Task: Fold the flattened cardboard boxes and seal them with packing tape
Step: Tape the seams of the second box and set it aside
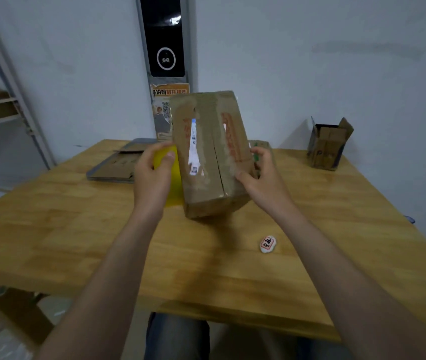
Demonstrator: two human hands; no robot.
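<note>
Centre of frame: cardboard box [209, 157], folded up and closed, held tilted, top leaning towards the upper right. Its facing side shows a centre seam, old tape marks, red print and a torn white label strip. Its lower end is at or just above the wooden table [76, 229]; contact cannot be told.

Left hand [154, 172], centre-left: fingers and thumb curled round a yellow object [174, 183] that sits against the box's left side. Blurred; what the object is cannot be told.

Right hand [261, 175], centre-right: thumb laid on the facing side near the lower right edge, fingers curled round the box's right side, gripping it.

Left of the box, at the table's far side: flattened cardboard [121, 165] lying on a grey tray [95, 175].

Upper right of the table: small open box [327, 148], flaps up, standing well apart from the held box.

Lower right of centre: white oval token [268, 244] with red characters, lying on the table.
</note>
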